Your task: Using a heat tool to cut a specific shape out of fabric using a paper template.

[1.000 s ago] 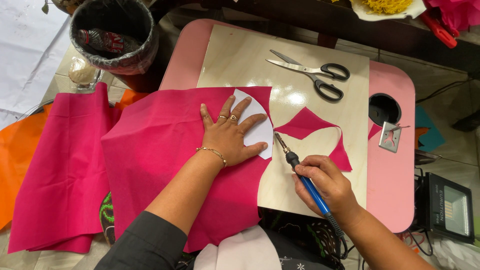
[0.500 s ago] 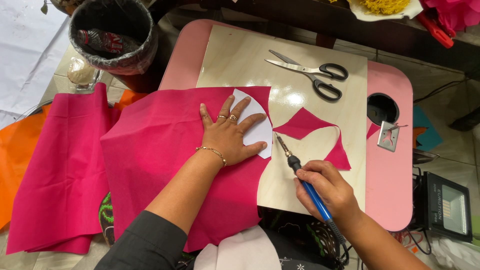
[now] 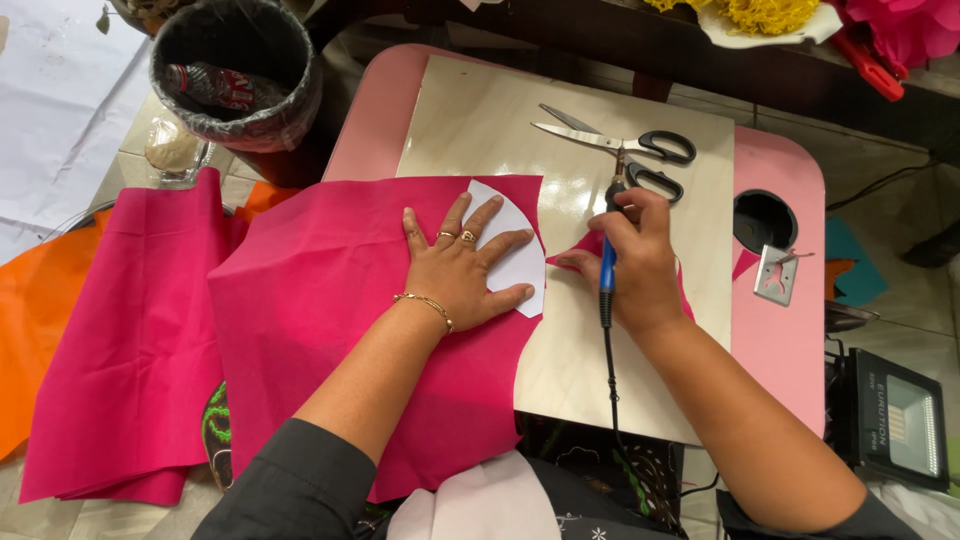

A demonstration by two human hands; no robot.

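Note:
My left hand [image 3: 462, 272] lies flat, fingers spread, pressing a white paper template [image 3: 517, 250] onto a sheet of pink fabric [image 3: 330, 300] that drapes over the near left of the board. My right hand [image 3: 635, 262] grips a blue-handled heated cutting tool [image 3: 606, 262], its tip pointing away toward the scissors. The same hand rests on pink fabric cut-outs [image 3: 590, 250], covering most of them. The tool's cord runs down off the near edge.
A pale wooden board [image 3: 560, 100] sits on a pink lap table [image 3: 790, 330]. Black-handled scissors [image 3: 625, 150] lie at the back. A metal bracket [image 3: 776, 274] lies beside a round cup hole. More pink and orange fabric lies left, a lined bin [image 3: 235, 70] behind, a floodlight right.
My right hand has moved up and away from the near edge, carrying the tool over the pink cut-outs, which it now covers. My left hand has stayed on the template.

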